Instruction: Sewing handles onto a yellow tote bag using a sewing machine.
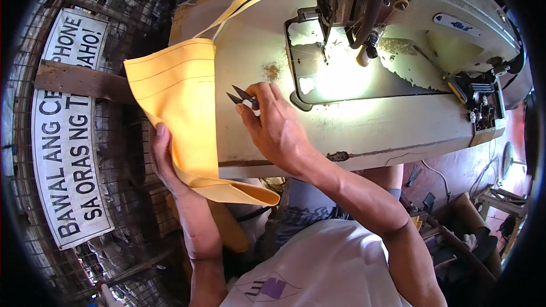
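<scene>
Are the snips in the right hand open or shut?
Open: the snips show two dark blades standing apart at their tips.

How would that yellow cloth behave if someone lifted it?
The yellow cloth would probably bend easily, as its lower part curves and folds near the left hand. It may keep some shape, since its stitched upper part looks fairly flat. Its thin edge suggests it is light for its size.

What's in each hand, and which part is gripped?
Left hand: yellow fabric, by its lower left edge. Right hand: small dark snips, by the handle end.
</scene>
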